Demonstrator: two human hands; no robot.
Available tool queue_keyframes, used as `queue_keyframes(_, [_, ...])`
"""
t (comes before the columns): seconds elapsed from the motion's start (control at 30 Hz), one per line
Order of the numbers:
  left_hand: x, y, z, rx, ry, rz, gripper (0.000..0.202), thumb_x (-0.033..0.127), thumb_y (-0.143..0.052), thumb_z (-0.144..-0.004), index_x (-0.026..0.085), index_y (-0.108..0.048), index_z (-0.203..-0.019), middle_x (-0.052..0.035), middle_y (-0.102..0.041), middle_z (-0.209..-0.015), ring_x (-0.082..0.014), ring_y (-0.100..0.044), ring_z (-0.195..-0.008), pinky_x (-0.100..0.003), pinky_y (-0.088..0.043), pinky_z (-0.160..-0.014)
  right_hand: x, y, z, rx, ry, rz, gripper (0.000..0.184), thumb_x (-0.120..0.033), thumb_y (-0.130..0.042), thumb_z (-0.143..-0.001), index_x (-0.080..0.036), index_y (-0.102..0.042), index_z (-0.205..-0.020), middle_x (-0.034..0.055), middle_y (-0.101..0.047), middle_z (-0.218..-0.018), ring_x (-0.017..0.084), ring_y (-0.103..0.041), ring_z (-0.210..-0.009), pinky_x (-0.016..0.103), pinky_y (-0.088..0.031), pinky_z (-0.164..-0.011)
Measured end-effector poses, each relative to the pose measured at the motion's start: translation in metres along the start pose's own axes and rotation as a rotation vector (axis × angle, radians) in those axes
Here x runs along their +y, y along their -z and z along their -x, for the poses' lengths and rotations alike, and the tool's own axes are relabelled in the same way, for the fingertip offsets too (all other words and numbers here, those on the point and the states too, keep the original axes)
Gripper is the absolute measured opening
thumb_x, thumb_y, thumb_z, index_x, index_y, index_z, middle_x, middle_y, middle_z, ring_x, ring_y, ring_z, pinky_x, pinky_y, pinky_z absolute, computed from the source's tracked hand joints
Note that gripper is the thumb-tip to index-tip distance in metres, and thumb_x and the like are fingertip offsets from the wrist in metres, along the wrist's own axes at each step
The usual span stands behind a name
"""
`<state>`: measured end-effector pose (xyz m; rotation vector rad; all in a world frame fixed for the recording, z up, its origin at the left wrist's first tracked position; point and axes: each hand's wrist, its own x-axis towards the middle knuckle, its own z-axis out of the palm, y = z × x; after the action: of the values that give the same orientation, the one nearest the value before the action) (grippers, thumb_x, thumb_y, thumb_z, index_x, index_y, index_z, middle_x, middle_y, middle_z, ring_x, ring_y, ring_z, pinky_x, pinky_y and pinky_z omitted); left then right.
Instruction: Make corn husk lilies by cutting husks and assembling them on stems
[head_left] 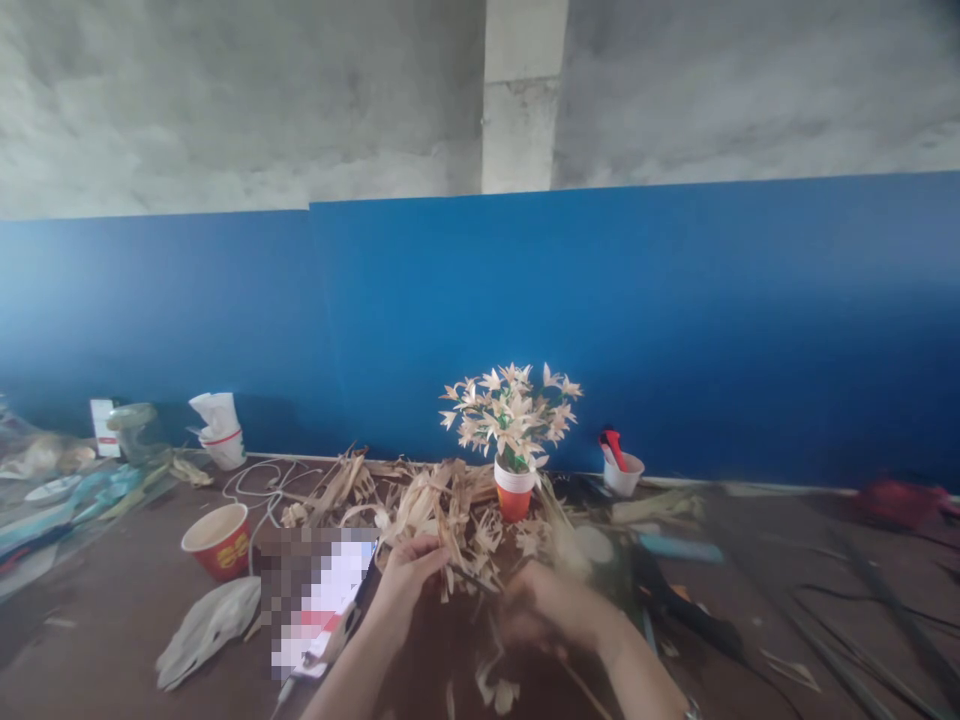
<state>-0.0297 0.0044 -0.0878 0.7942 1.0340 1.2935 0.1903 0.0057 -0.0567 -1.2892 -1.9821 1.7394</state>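
My left hand point(409, 578) is pinched closed on a pale dried-leaf strip point(457, 560) at the near edge of a heap of dried leaves point(420, 505). My right hand point(547, 615) is just to the right, curled and blurred by motion, close to the same strip; what it grips is unclear. Behind the heap stands a small orange and white cup point(514, 490) holding a bunch of cream craft flowers point(510, 405).
The brown table point(127, 610) also carries a red paper cup point(219, 540), a white cup point(223, 445) with paper, a white cup point(622, 472) with a red tool, a crumpled pale cloth point(206, 625), white cable point(259, 480), dark cords at right. A blue wall point(675, 330) runs behind.
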Motion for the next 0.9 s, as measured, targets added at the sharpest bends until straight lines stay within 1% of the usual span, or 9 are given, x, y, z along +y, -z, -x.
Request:
queue_keyframes(0.1, [0.002,-0.001,0.001,-0.036,0.023,-0.011,0.025,0.031,-0.082,-0.052,0.012,-0.072,-0.064,-0.0047,-0.066,-0.054,-0.0135,-0.057,-0.045,-0.022,-0.042,-0.046,0.001,0.0,-0.001,0.016,0.004,0.031,0.01,-0.023,-0.067,-0.065,-0.015,-0.07,-0.071,-0.0067,-0.05,-0.041,0.005,-0.042,-0.035,0.013,-0.027,-0.033])
queue_keyframes(0.2, [0.007,-0.004,0.006,-0.028,0.03,-0.002,0.025,0.031,-0.082,-0.052,0.012,-0.071,-0.062,-0.004,-0.066,-0.052,-0.0128,-0.056,-0.043,-0.022,-0.041,-0.043,0.003,0.0,-0.003,0.018,0.041,0.063,0.009,-0.022,-0.066,-0.065,-0.014,-0.07,-0.07,-0.0054,-0.052,-0.044,0.005,-0.044,-0.038,0.013,-0.027,-0.034])
queue_keyframes(0.27, [0.01,-0.007,0.011,-0.035,0.017,0.026,0.024,0.031,-0.082,-0.053,0.012,-0.07,-0.061,-0.0042,-0.066,-0.052,-0.0131,-0.056,-0.044,-0.022,-0.042,-0.045,0.003,0.0,-0.004,0.009,0.071,0.075,0.009,-0.022,-0.065,-0.065,-0.014,-0.07,-0.068,-0.0047,-0.053,-0.046,0.005,-0.044,-0.039,0.013,-0.027,-0.035])
queue_keyframes(0.4, [0.013,-0.011,0.018,-0.027,0.009,0.058,0.022,0.029,-0.081,-0.056,0.012,-0.07,-0.063,-0.0051,-0.067,-0.056,-0.0139,-0.058,-0.047,-0.023,-0.043,-0.048,0.0,0.0,-0.002,0.007,0.069,0.096,0.011,-0.023,-0.066,-0.065,-0.014,-0.071,-0.07,-0.0041,-0.054,-0.048,0.005,-0.044,-0.04,0.013,-0.027,-0.036])
queue_keyframes(0.57, [0.014,-0.011,0.021,-0.015,0.054,0.029,0.019,0.025,-0.081,-0.053,0.013,-0.068,-0.06,-0.0029,-0.067,-0.054,-0.0142,-0.059,-0.048,-0.023,-0.043,-0.05,-0.005,0.002,0.002,-0.076,0.09,0.102,0.012,-0.022,-0.069,-0.064,-0.014,-0.071,-0.072,-0.0039,-0.056,-0.052,0.006,-0.047,-0.045,0.014,-0.032,-0.041])
queue_keyframes(0.7, [0.016,-0.01,0.02,-0.016,0.048,0.004,0.019,0.026,-0.081,-0.053,0.014,-0.067,-0.058,-0.0018,-0.065,-0.052,-0.0137,-0.058,-0.047,-0.023,-0.041,-0.049,0.0,0.001,-0.001,-0.048,0.094,0.08,0.012,-0.023,-0.068,-0.065,-0.014,-0.071,-0.073,-0.0043,-0.056,-0.051,0.006,-0.046,-0.044,0.016,-0.032,-0.042])
queue_keyframes(0.9, [0.017,-0.01,0.019,-0.018,0.031,-0.037,0.018,0.027,-0.081,-0.053,0.014,-0.068,-0.057,-0.0016,-0.065,-0.052,-0.0132,-0.056,-0.047,-0.023,-0.04,-0.049,0.009,0.002,-0.005,-0.045,0.096,0.079,0.014,-0.024,-0.069,-0.064,-0.015,-0.072,-0.074,-0.0051,-0.054,-0.047,0.007,-0.046,-0.043,0.017,-0.032,-0.043])
